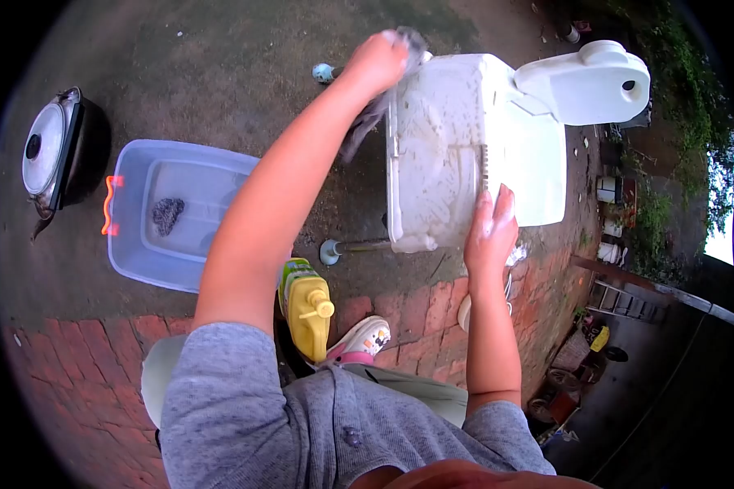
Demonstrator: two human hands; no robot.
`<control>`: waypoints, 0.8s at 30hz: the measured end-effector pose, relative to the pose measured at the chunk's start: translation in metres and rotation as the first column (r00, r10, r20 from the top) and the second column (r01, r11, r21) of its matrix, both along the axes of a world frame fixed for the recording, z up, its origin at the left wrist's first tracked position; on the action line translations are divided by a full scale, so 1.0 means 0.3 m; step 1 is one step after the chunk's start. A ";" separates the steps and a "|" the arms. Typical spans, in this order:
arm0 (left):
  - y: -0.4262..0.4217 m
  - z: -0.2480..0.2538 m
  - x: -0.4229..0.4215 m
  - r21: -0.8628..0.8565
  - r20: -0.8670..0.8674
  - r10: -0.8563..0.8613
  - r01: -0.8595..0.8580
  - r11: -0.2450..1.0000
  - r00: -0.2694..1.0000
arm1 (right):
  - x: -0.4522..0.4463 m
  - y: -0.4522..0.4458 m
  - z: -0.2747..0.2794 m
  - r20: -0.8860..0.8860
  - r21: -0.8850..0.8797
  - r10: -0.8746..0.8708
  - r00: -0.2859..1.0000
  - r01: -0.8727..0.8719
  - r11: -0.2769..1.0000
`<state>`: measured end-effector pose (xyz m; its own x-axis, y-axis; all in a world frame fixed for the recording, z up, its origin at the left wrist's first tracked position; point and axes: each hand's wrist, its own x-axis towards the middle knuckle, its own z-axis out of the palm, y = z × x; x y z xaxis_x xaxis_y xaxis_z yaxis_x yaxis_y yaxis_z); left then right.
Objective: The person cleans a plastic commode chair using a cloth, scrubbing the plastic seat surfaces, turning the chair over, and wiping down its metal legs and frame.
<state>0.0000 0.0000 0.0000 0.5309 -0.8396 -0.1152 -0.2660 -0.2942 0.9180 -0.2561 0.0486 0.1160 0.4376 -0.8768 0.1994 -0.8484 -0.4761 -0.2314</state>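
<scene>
My left hand (379, 61) is closed around a wet, dark grey cloth (413, 47) at the upper left corner of a white plastic box-like piece (436, 147). Dirt smears and foam cover the side that faces me. Part of the cloth hangs down below my wrist. With foam on its fingers, my right hand (491, 232) rests against the near edge of the white piece, its fingers stretched out. A white flap (587, 85) with a round hole stands out at the far right. Pipe legs with pale blue ends (329, 252) stick out on the left.
Left of my left arm is a clear bluish tub (130, 236) with orange handles, holding a dark scrubber (168, 215). A lidded pot (45, 151) is farther left. Near my shoe (365, 336) stands a yellow bottle (308, 314). A ladder (624, 301) lies at right.
</scene>
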 end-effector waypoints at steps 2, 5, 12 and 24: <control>-0.050 0.013 -0.026 -0.524 -0.535 0.069 -0.395 0.754 0.842 | -0.005 -0.002 -0.009 0.001 -0.009 0.020 1.000 -0.020 1.000; -0.113 0.021 -0.051 -0.650 -0.645 -0.104 -0.471 0.597 0.758 | 0.014 0.004 -0.032 0.007 -0.034 0.027 1.000 -0.027 0.999; -0.084 -0.086 -0.080 -0.464 -0.003 0.254 -0.226 0.856 0.967 | 0.008 0.006 -0.026 0.011 -0.003 0.010 1.000 -0.010 1.000; -0.056 -0.204 0.111 -0.426 0.214 -0.104 0.189 0.885 0.971 | 0.015 0.018 -0.026 0.033 -0.036 0.022 0.999 -0.020 0.999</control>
